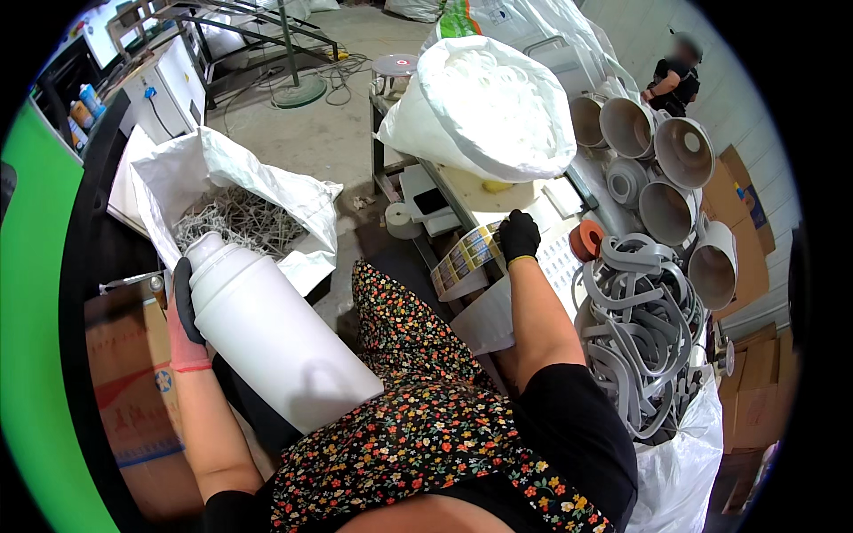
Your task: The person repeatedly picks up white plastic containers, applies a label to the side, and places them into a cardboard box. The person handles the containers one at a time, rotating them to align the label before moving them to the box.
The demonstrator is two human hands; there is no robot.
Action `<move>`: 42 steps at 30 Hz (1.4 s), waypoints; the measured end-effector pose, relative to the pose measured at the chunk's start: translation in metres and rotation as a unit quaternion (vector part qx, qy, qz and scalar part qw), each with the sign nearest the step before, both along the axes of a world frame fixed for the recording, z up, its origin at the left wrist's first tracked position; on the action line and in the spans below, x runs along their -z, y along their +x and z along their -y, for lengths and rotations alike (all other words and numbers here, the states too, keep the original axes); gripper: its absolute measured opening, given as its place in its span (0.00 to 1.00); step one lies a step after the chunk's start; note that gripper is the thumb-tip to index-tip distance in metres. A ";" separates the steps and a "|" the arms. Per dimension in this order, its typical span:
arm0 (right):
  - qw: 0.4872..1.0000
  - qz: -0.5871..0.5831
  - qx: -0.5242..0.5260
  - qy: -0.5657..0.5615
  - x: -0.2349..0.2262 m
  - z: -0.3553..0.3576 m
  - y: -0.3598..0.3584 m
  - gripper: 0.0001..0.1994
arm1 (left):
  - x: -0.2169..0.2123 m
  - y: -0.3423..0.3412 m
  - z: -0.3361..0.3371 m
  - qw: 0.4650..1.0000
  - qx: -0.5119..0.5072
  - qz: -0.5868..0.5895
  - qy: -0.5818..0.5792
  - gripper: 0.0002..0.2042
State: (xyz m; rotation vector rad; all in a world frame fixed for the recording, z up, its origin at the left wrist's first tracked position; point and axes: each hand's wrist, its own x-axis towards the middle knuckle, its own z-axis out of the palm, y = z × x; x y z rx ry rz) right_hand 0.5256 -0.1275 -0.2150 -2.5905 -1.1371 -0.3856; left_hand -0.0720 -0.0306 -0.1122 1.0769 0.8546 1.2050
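Note:
Across my lap lies a large white flask-shaped plastic body (283, 330), tilted, its narrow stepped neck toward the far left. My left hand (184, 318), in a pink and dark grey glove, grips its left side near the neck; part of the fingers is hidden. My right hand (520, 236), in a black glove, is closed at the far end of a strip of printed labels (466, 263). That strip has yellowish and dark pictures and hangs over the table edge toward me. The fingertips are partly hidden from view.
An open white sack (151, 188) of thin grey metal-looking pieces stands left. On the table sits a sack (449, 124) of translucent rings. At right are grey curved handles (635, 311), an orange tape roll (586, 240) and several hollow grey bodies (668, 211). A person (675, 84) stands behind.

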 end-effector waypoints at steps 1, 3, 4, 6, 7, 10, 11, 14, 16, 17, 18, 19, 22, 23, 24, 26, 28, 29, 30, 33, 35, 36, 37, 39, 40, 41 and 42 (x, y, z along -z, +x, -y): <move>1.000 -0.004 0.003 -0.004 -0.001 -0.001 0.000 0.08 | 0.001 -0.002 0.001 1.000 -0.005 -0.016 0.004 0.21; 1.000 -0.015 0.010 -0.014 0.002 0.000 0.003 0.08 | -0.003 -0.001 0.004 1.000 -0.001 0.004 -0.013 0.21; 0.999 -0.031 0.005 -0.021 0.001 0.001 0.004 0.10 | -0.009 0.004 0.007 0.999 0.010 0.039 -0.034 0.22; 0.997 -0.056 -0.048 0.009 0.002 0.007 0.011 0.12 | -0.010 0.005 0.011 0.999 0.006 0.041 -0.025 0.22; 0.995 -0.069 -0.074 0.023 0.003 0.011 0.013 0.13 | -0.006 0.003 0.013 1.000 -0.007 0.007 0.005 0.22; 0.986 -0.055 -0.110 0.111 0.023 0.020 0.016 0.20 | 0.002 -0.004 0.008 0.999 -0.037 -0.028 0.028 0.22; 0.982 -0.044 -0.122 0.134 0.029 0.023 0.018 0.21 | 0.004 -0.004 0.006 0.998 -0.045 -0.029 0.024 0.22; 0.984 -0.053 -0.090 0.147 0.032 0.021 0.016 0.20 | -0.006 0.005 0.014 0.995 -0.049 -0.071 0.049 0.22; 0.986 -0.046 -0.063 0.145 0.029 0.016 0.014 0.19 | -0.009 0.006 0.014 0.991 -0.046 -0.103 0.075 0.22; 0.988 -0.054 -0.053 0.132 0.026 0.016 0.014 0.18 | -0.012 0.008 0.014 0.990 -0.042 -0.111 0.075 0.22; 0.990 -0.061 -0.045 0.117 0.020 0.016 0.012 0.18 | -0.014 0.009 0.015 0.989 -0.040 -0.118 0.074 0.22; 0.989 -0.061 -0.046 0.128 0.016 0.016 0.009 0.17 | -0.013 0.007 0.014 0.989 -0.037 -0.124 0.074 0.22; 0.987 -0.063 -0.040 0.145 0.008 0.018 0.001 0.15 | -0.012 0.006 0.012 0.990 -0.032 -0.126 0.053 0.22; 0.987 -0.068 -0.034 0.143 0.005 0.017 0.000 0.14 | -0.014 0.008 0.012 0.992 -0.033 -0.118 0.035 0.22; 0.987 -0.071 -0.026 0.141 0.003 0.017 -0.001 0.12 | -0.016 0.011 0.011 0.993 -0.034 -0.109 0.018 0.22; 0.987 -0.070 -0.014 0.142 0.000 0.016 -0.004 0.09 | -0.014 0.017 0.008 0.991 -0.071 -0.109 0.006 0.23; 0.988 -0.072 -0.009 0.138 -0.002 0.014 -0.007 0.07 | -0.006 0.013 0.003 0.989 -0.075 -0.127 0.025 0.23; 0.989 -0.072 -0.009 0.132 -0.003 0.013 -0.009 0.06 | 0.004 0.003 -0.003 0.987 -0.059 -0.145 0.048 0.23; 0.989 -0.072 -0.009 0.126 -0.004 0.012 -0.009 0.05 | 0.006 0.002 -0.005 0.983 -0.042 -0.161 0.072 0.24; 0.995 -0.073 -0.002 0.073 -0.004 0.008 -0.009 0.05 | 0.013 0.001 -0.011 0.994 -0.056 -0.090 0.040 0.23; 0.983 -0.097 -0.085 0.127 0.001 0.015 -0.008 0.05 | -0.011 0.017 0.003 0.999 -0.023 -0.020 -0.016 0.22; 0.973 -0.110 -0.134 0.155 0.001 0.015 -0.010 0.05 | -0.022 0.020 0.009 0.999 -0.013 0.017 -0.040 0.22; 0.968 -0.058 -0.188 0.156 -0.001 0.013 -0.016 0.05 | -0.021 0.015 0.006 0.997 -0.019 0.037 -0.059 0.21; 0.925 0.040 -0.289 0.244 -0.053 0.015 -0.074 0.06 | -0.007 -0.003 -0.005 0.987 -0.031 0.092 -0.125 0.20; 0.923 -0.044 -0.331 0.192 -0.090 0.023 -0.103 0.06 | -0.015 0.003 -0.001 0.992 -0.042 0.071 -0.093 0.19; 0.896 -0.172 -0.366 0.185 -0.111 0.030 -0.126 0.06 | -0.024 0.013 0.004 0.995 -0.054 0.044 -0.066 0.18; 0.854 -0.309 -0.362 0.213 -0.121 0.035 -0.150 0.06 | -0.022 0.012 -0.003 0.997 -0.065 0.019 -0.037 0.18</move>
